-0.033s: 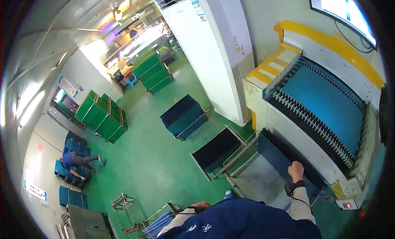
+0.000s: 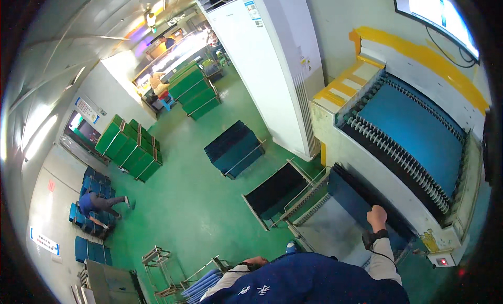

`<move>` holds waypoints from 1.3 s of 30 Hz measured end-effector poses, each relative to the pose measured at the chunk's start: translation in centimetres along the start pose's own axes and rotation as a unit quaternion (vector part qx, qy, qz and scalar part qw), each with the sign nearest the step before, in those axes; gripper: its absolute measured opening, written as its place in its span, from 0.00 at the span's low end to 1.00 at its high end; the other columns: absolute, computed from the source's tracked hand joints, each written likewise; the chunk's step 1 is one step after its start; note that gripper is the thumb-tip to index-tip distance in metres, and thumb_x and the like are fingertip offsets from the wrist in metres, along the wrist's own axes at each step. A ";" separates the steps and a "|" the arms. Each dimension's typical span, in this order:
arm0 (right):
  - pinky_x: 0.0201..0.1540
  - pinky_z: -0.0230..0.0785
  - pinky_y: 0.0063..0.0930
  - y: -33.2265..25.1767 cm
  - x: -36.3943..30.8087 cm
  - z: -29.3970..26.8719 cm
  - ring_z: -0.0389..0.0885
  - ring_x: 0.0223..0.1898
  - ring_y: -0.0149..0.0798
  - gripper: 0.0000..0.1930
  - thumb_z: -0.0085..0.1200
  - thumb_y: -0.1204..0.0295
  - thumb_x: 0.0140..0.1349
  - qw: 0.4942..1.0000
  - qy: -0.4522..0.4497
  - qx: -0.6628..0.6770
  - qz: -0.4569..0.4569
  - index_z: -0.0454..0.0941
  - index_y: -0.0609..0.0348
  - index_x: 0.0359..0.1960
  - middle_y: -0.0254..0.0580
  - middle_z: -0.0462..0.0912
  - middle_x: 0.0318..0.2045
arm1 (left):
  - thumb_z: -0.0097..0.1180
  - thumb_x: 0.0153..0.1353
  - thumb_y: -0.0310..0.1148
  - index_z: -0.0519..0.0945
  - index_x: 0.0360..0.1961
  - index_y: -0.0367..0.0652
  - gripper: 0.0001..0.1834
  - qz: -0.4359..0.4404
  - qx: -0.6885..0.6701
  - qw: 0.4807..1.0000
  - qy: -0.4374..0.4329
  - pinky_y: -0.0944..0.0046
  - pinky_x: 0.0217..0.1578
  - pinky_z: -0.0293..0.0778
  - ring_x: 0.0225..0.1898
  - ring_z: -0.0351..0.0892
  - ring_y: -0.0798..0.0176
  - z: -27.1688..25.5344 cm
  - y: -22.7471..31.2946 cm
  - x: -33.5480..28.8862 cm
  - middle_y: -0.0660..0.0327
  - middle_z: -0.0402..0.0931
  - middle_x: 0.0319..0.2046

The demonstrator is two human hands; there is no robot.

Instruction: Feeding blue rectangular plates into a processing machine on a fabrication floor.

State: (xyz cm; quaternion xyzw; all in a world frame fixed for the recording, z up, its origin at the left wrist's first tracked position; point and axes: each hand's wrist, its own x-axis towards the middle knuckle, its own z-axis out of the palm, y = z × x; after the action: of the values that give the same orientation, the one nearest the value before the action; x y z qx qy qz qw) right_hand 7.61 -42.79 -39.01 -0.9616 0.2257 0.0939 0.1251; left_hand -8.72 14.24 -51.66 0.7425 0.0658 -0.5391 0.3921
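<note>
My right hand (image 2: 376, 218) is closed, at the upper edge of a row of dark blue panels (image 2: 346, 198). Whatever its fingers may hold is hidden. These panels stand on edge in a slotted rack cart (image 2: 327, 228), against the front of a white machine. A dark band with a cord circles my right wrist. Low in the picture, my left hand (image 2: 257, 261) shows only in part beside my dark blue garment, its fingers too hidden to read.
The roller machine (image 2: 414, 131) carries a blue sheet. Left of my rack stands another cart of dark panels (image 2: 277, 191), with blue panels (image 2: 236, 147) beyond. Green panel stacks (image 2: 131, 147) stand farther off. A person (image 2: 97, 203) bends over blue stacks at left. A tall white cabinet (image 2: 262, 63) rises ahead.
</note>
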 end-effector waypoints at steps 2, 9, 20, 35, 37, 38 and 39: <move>0.45 0.72 0.44 0.0 0.0 -0.2 0.80 0.41 0.54 0.12 0.55 0.68 0.49 1.000 -0.011 0.008 0.005 0.81 0.61 0.34 0.55 0.82 0.36 | 0.60 0.52 0.43 0.80 0.47 0.42 0.23 0.004 -0.009 1.000 0.000 0.57 0.46 0.72 0.43 0.78 0.58 0.0 0.1 0.2 0.56 0.81 0.42; 0.45 0.73 0.42 -0.7 -0.3 -0.7 0.80 0.43 0.52 0.14 0.60 0.64 0.50 1.000 -0.012 -0.005 0.016 0.81 0.60 0.35 0.53 0.82 0.37 | 0.53 0.60 0.44 0.78 0.49 0.39 0.23 0.082 0.039 0.994 -0.060 0.56 0.46 0.70 0.44 0.76 0.60 -1.1 -1.5 1.1 0.57 0.79 0.44; 0.44 0.74 0.42 -0.9 -0.3 -1.1 0.81 0.42 0.52 0.13 0.60 0.65 0.50 1.000 -0.007 -0.006 0.023 0.81 0.61 0.34 0.53 0.82 0.37 | 0.52 0.61 0.47 0.77 0.51 0.40 0.24 0.010 0.072 0.997 -0.021 0.55 0.46 0.70 0.44 0.76 0.60 -0.9 -0.2 0.3 0.58 0.79 0.45; 0.42 0.75 0.41 -0.7 -0.1 -0.5 0.82 0.39 0.50 0.10 0.58 0.66 0.50 0.999 0.021 -0.024 0.026 0.82 0.59 0.30 0.51 0.83 0.34 | 0.51 0.61 0.46 0.78 0.50 0.43 0.22 0.010 0.075 0.997 -0.017 0.56 0.45 0.70 0.43 0.76 0.62 -0.8 0.8 -0.3 0.59 0.80 0.44; 0.42 0.75 0.41 -0.4 0.0 -0.1 0.82 0.39 0.50 0.10 0.57 0.66 0.50 0.999 0.023 -0.022 0.028 0.82 0.59 0.30 0.51 0.83 0.34 | 0.51 0.60 0.46 0.78 0.49 0.43 0.22 0.013 0.079 0.997 -0.021 0.56 0.45 0.70 0.43 0.76 0.62 -0.8 1.3 -0.6 0.60 0.80 0.44; 0.42 0.75 0.41 -0.3 0.1 0.0 0.82 0.39 0.50 0.10 0.57 0.66 0.50 0.999 0.024 -0.021 0.028 0.82 0.59 0.30 0.51 0.83 0.34 | 0.51 0.60 0.46 0.78 0.49 0.43 0.22 0.013 0.076 0.997 -0.022 0.56 0.45 0.70 0.42 0.75 0.62 -0.9 1.1 -0.4 0.60 0.80 0.44; 0.42 0.75 0.41 -0.3 0.2 0.2 0.82 0.39 0.51 0.10 0.57 0.66 0.50 0.999 0.026 -0.021 0.027 0.82 0.59 0.30 0.51 0.83 0.34 | 0.51 0.60 0.45 0.78 0.49 0.43 0.22 0.014 0.072 0.997 -0.023 0.56 0.44 0.70 0.42 0.75 0.63 -0.9 0.9 -0.3 0.61 0.80 0.44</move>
State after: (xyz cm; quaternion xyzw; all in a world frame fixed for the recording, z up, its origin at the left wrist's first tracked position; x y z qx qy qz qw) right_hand 7.85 -42.56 -39.13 -0.9596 0.2529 0.0773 0.0963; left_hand -7.71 14.36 -50.85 0.7573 0.0073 -0.5538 0.3460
